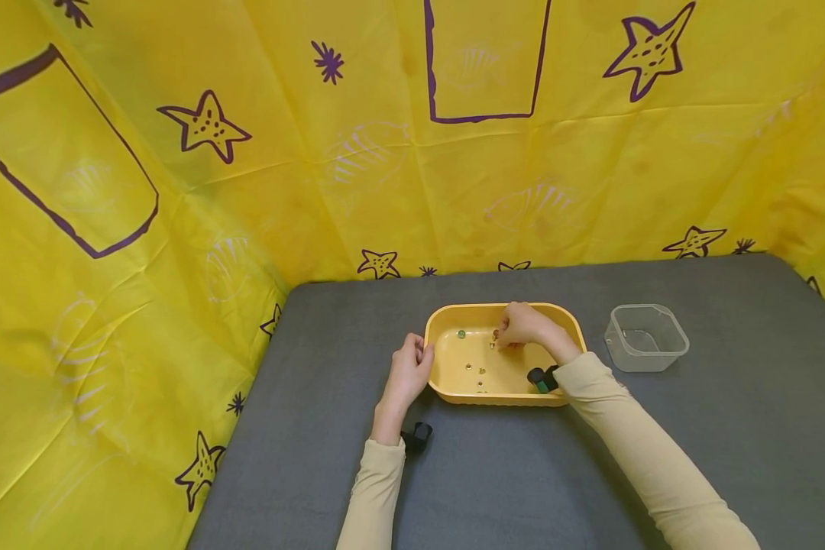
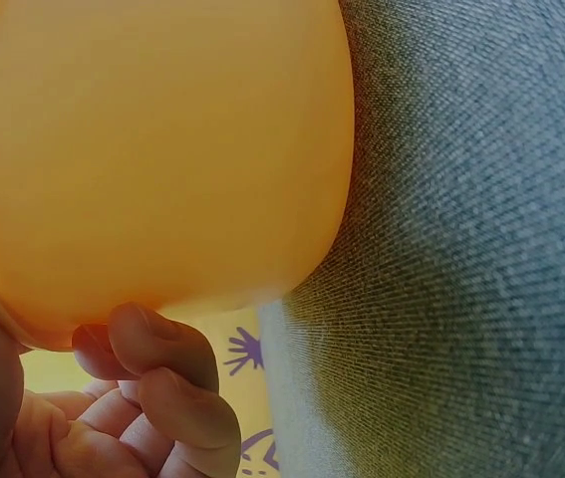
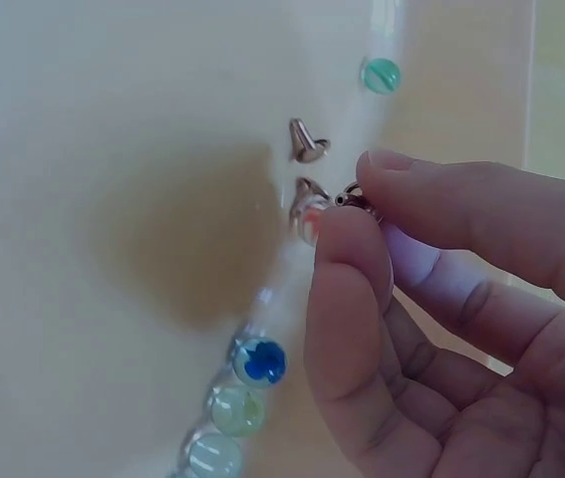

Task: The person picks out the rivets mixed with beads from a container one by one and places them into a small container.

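Observation:
A yellow oblong basin [image 1: 447, 393] stands on the grey surface. My left hand [image 1: 412, 363] grips its left end, thumb at the rim and fingers curled against the outer wall [image 2: 162, 149]. My right hand [image 1: 525, 325] reaches inside; in the right wrist view its thumb and forefinger pinch a small shiny metal piece [image 3: 355, 199], partly hidden by the fingertips. Just beyond it lie a similar stemmed metal piece [image 3: 307, 144] and a marble with orange in it [image 3: 312, 221]. A green marble [image 3: 381, 76] and a blue-patterned marble [image 3: 260, 360] lie farther off.
A clear plastic container [image 1: 646, 344] stands right of the basin, a small item visible inside. Several small metal pieces, one of them near the middle [image 1: 482, 370], are scattered over the basin floor. Yellow patterned cloth [image 1: 385, 191] hangs behind and at both sides.

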Motion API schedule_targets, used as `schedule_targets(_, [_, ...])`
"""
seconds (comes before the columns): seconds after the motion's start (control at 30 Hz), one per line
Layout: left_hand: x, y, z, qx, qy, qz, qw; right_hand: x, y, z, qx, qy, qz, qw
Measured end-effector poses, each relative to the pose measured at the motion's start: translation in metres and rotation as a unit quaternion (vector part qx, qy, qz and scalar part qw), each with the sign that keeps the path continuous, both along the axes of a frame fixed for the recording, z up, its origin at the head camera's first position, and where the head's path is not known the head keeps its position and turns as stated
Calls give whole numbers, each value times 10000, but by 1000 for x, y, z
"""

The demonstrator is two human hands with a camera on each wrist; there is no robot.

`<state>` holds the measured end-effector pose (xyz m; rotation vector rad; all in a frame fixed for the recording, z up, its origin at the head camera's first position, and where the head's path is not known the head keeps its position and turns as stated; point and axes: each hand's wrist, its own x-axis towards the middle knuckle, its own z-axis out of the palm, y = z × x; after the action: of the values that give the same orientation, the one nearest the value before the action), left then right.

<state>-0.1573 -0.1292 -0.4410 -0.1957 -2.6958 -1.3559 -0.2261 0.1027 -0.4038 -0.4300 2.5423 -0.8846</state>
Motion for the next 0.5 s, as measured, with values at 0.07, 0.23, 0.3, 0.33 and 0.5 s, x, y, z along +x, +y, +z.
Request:
schedule_targets(0.07, [0, 0, 0, -1, -52, 18, 10000, 0, 2, 2, -7, 17, -3, 10000])
schedule_targets(0.23, [-1, 0, -1, -22, -162, 46, 9999, 2, 6, 5, -141, 20, 21, 9999])
schedule_targets(0.3, [-2, 0, -1, -12, -147, 42, 9999, 2, 8, 7, -171, 26, 19, 9998])
schedule_targets(0.33, [-2, 0, -1, 3, -121, 34, 9999, 3, 9, 7, -169, 41, 13, 9998])
schedule_targets(0.5, [0, -1, -1, 169, 190, -104, 9996, 4, 13, 12, -115, 145, -51, 9998])
